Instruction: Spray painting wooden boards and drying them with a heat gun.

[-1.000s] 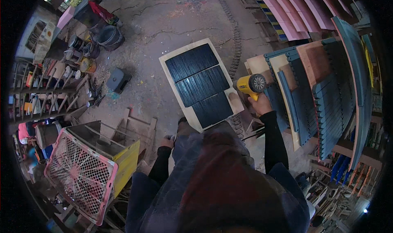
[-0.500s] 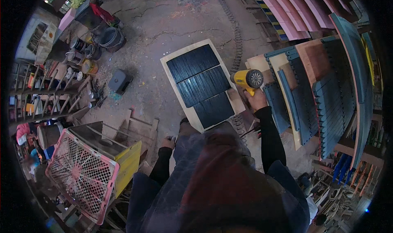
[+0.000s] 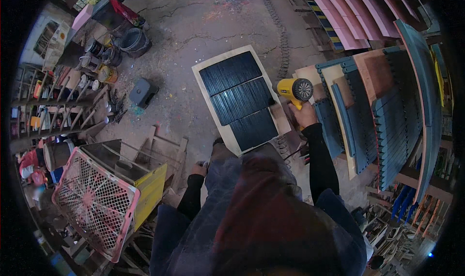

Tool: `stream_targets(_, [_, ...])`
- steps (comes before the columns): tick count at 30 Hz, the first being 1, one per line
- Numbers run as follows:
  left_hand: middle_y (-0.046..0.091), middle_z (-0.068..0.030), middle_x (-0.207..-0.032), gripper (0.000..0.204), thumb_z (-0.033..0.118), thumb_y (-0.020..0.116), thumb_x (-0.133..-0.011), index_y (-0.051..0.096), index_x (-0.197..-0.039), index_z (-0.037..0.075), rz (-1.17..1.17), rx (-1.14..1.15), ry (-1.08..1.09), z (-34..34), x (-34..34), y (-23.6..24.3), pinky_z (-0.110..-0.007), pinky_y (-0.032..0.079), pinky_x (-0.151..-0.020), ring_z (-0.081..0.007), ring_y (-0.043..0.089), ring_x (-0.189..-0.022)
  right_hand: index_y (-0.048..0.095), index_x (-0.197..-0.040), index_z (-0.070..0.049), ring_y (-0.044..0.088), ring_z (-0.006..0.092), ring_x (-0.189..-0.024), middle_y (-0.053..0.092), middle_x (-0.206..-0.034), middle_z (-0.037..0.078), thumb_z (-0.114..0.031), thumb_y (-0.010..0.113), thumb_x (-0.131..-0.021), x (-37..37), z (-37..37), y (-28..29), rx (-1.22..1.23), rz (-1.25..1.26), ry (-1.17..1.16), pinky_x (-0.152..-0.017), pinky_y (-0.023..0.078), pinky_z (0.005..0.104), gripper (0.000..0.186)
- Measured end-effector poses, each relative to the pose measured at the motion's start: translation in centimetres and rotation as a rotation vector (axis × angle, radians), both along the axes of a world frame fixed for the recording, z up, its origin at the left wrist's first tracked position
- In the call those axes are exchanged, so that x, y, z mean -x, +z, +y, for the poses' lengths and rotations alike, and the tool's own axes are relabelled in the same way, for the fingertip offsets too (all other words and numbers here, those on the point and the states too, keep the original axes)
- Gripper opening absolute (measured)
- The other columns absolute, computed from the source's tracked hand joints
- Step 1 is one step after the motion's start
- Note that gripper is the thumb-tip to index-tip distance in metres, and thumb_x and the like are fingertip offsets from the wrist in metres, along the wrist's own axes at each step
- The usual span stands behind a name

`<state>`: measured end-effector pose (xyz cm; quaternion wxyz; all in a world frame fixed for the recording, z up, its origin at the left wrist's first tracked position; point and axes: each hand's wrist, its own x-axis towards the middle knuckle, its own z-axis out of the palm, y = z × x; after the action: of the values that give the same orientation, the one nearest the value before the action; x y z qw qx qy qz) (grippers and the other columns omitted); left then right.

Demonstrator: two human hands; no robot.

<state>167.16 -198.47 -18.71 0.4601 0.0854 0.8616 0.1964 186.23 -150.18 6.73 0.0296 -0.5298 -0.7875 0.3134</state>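
My right hand (image 3: 303, 115) grips a yellow heat gun (image 3: 289, 87) by its handle, beside the right edge of a pale wooden board (image 3: 205, 88); the nozzle points leftward. On the board lie three dark, glossy, streaked panels (image 3: 240, 98), stacked one above another in the picture, with a brownish patch at the lower right of the board. My left hand (image 3: 198, 168) is low beside my left leg, its fingers curled; what they hold, if anything, is too small and hidden to make out.
Painted boards (image 3: 397, 130) lean along the right, below pink panels (image 3: 351, 14). Left are paint buckets (image 3: 133, 43), a grey container (image 3: 143, 93), wooden racks (image 3: 63, 113) and a pink grille (image 3: 89, 203). A person (image 3: 30, 164) is at the far left. A coiled hose (image 3: 280, 43) crosses the floor.
My right hand and the heat gun have moved slightly up and to the left over the last second. The person at the far left has shifted. The board looks nearly unchanged.
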Motion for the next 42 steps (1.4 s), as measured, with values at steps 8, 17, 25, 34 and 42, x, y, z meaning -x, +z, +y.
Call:
stream_targets(8, [0.069, -0.022, -0.1, 0.039, 0.035, 0.062, -0.088, 0.068, -0.106, 0.002, 0.051, -0.044, -0.032, 1.3, -0.1, 2.7, -0.044, 0.051, -0.083, -0.0399, 0.065, -0.097, 0.057, -0.115, 0.003, 0.062, 0.0424, -0.103, 0.066, -0.105, 0.026, -0.029, 0.072, -0.081, -2.4, -0.1, -0.6, 0.007, 0.004, 0.057, -0.088, 0.05, 0.0468, 0.05])
stream_targets(17, [0.068, -0.0246, -0.098, 0.039, 0.034, 0.063, -0.087, 0.068, -0.102, -0.001, 0.123, -0.017, -0.035, 2.6, 0.1, 4.5, -0.045, 0.051, -0.082, -0.0403, 0.065, -0.095, 0.064, -0.106, 0.004, 0.064, 0.0407, -0.097, 0.067, -0.103, 0.024, -0.029, 0.071, -0.082, -0.2, -2.6, -1.8, 0.052, 0.057, 0.098, -0.083, 0.051, 0.0447, 0.041])
stream_targets(25, [0.069, -0.0226, -0.097, 0.037, 0.033, 0.066, -0.086, 0.068, -0.104, 0.001, 0.114, -0.068, 0.039, 0.7, -0.7, 3.4, -0.044, 0.051, -0.081, -0.0377, 0.066, -0.093, 0.065, -0.104, 0.005, 0.066, 0.0405, -0.094, 0.068, -0.097, 0.025, -0.034, 0.071, -0.083, 2.2, -6.6, -3.6, 0.132, -0.006, 0.173, -0.082, 0.052, 0.0459, 0.044])
stream_targets(34, [0.07, -0.0204, -0.093, 0.035, 0.031, 0.068, -0.085, 0.069, -0.102, 0.001, 0.107, -0.025, 0.088, 1.0, -0.4, 5.0, -0.043, 0.051, -0.079, -0.0365, 0.067, -0.09, 0.064, -0.103, 0.007, 0.065, 0.0428, -0.094, 0.067, -0.096, 0.028, -0.034, 0.071, -0.082, 3.6, -9.6, -6.7, 0.174, 0.037, 0.304, -0.083, 0.052, 0.0466, 0.047])
stream_targets(42, [0.069, -0.0198, -0.107, 0.044, 0.04, 0.061, -0.09, 0.068, -0.111, 0.003, 0.025, 0.021, 0.045, 1.3, 0.2, 6.6, -0.041, 0.049, -0.089, -0.034, 0.065, -0.103, 0.066, -0.101, 0.005, 0.065, 0.0416, -0.093, 0.068, -0.095, 0.026, -0.032, 0.071, -0.083, 5.0, -11.0, -5.8, 0.125, 0.054, 0.314, -0.081, 0.053, 0.0456, 0.042])
